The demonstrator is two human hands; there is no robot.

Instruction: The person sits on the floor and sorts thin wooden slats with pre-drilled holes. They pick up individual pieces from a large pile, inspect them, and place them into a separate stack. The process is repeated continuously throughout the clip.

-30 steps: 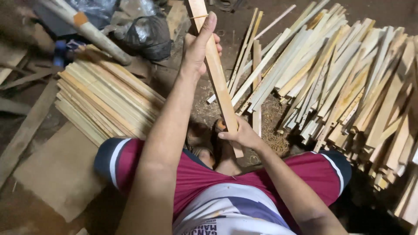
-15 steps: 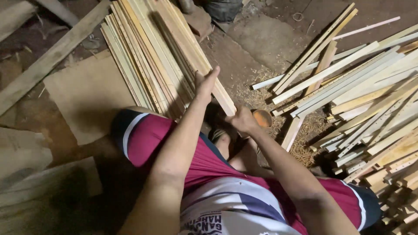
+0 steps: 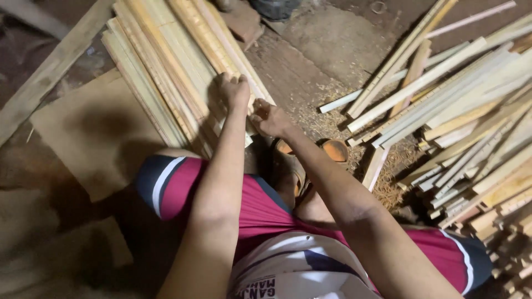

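Note:
A neat stack of long pale wooden slats (image 3: 166,66) lies on the floor at the left, running up and away from me. My left hand (image 3: 234,91) rests on the near end of this stack, fingers curled against a slat. My right hand (image 3: 269,118) is just beside it, at the stack's near right edge, touching the slat ends. Whether either hand grips a slat is unclear. My knees in dark red shorts (image 3: 266,210) are below.
A loose heap of wooden slats (image 3: 460,111) spreads over the right side. A flat board (image 3: 94,133) lies under the left stack, and a plank (image 3: 50,72) runs diagonally at far left. An orange sandal (image 3: 334,149) and wood shavings (image 3: 393,166) lie by my feet.
A second ago I held one slat upright between both hands over the right heap. The view has swung left, the slat has joined the left stack, and both hands now rest there.

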